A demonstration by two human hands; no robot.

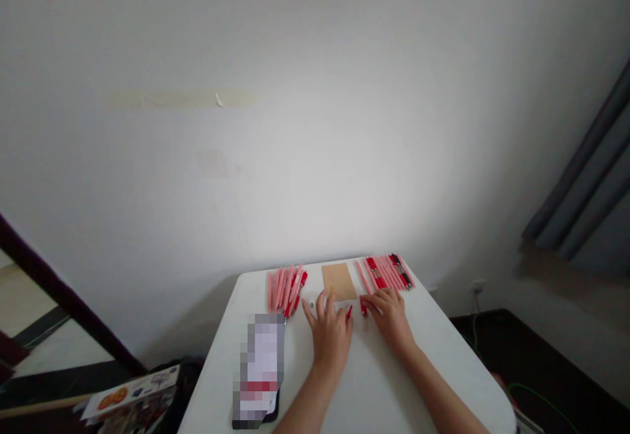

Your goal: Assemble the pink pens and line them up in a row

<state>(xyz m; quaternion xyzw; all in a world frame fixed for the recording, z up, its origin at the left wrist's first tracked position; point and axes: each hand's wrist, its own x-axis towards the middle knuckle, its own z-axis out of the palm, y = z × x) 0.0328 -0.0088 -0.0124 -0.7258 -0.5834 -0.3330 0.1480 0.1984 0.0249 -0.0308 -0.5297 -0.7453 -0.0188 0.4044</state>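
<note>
My left hand [331, 335] rests palm down on the white table [378, 394], its fingers spread. Right beside its thumb is a small red pen part [349, 312]; I cannot tell whether the thumb presses on it. The fingers of my right hand [392, 321] are drawn together at a red-and-clear pen barrel [363, 306], whose clear end points towards me. Beyond my fingertips lies a square of brown paper [338, 279]. A tiny dark piece [311, 305] sits near the left fingertips.
Pink and red pens [284, 288] lie in a loose pile at the left. A neater row of pink, red and black pens [386, 272] lies at the back right. A phone [260, 368] with a blurred screen is at the left edge. The wall [315, 158] stands behind the table.
</note>
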